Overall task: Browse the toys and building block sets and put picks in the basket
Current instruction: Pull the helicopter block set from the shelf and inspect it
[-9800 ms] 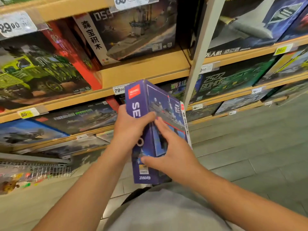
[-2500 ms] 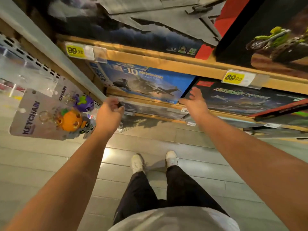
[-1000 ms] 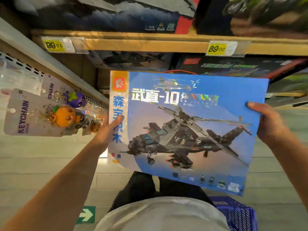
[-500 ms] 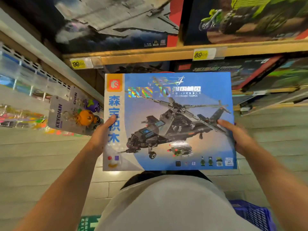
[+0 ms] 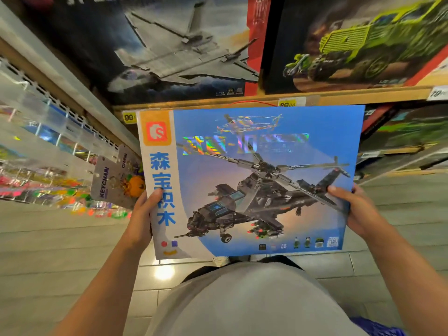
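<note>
I hold a large flat blue building block box (image 5: 261, 146) with a black helicopter pictured on it, face up in front of my chest. My left hand (image 5: 143, 214) grips its left edge, thumb on the white strip with blue characters. My right hand (image 5: 356, 209) grips the right edge, thumb over the front. A small corner of the blue basket (image 5: 378, 327) shows at the bottom right, below the box.
Wooden shelves (image 5: 218, 103) ahead carry large sets: a grey jet box (image 5: 179, 49) and a green truck box (image 5: 358, 42), with yellow price tags below. Keychain cards (image 5: 106, 183) hang from a rack at the left. Grey tiled floor lies underfoot.
Over ten seconds a small purple box gave way to this blue helicopter box, pulled off a low shelf. In the last second I raised it and levelled it in both hands.
</note>
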